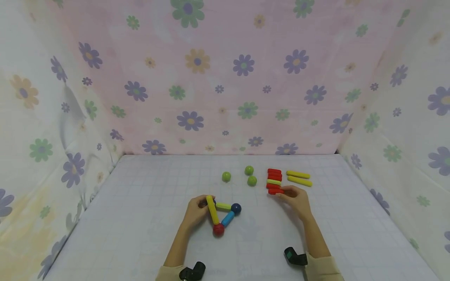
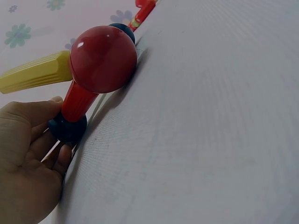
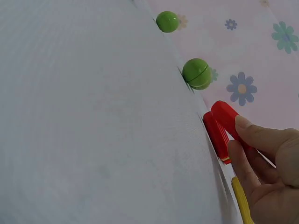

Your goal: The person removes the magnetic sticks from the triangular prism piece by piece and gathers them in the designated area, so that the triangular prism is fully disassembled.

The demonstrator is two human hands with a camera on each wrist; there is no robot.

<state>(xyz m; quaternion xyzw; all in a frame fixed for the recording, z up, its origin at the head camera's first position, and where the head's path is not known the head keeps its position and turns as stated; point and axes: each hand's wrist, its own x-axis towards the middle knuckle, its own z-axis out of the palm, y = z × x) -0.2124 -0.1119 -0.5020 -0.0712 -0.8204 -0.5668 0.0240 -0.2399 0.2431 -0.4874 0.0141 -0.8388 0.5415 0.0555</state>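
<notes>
On the white tabletop [image 1: 140,242], the left hand [image 1: 195,212] gripped the ball-and-rod frame [image 1: 212,210] by a dark blue ball [image 2: 68,130] while the right hand [image 1: 297,199] pinched a red rod [image 1: 274,191] beside the short rods [image 1: 274,177], seemingly a pickup step that called next for a clean lift

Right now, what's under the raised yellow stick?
A red stick joining the red ball and a dark blue ball, seen from the left wrist; from the head, the yellow stick hides it.

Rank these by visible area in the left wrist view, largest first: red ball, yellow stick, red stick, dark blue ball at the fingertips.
1. Red ball
2. Yellow stick
3. Red stick and dark blue ball: too alike to rank, both partly hidden.
</notes>
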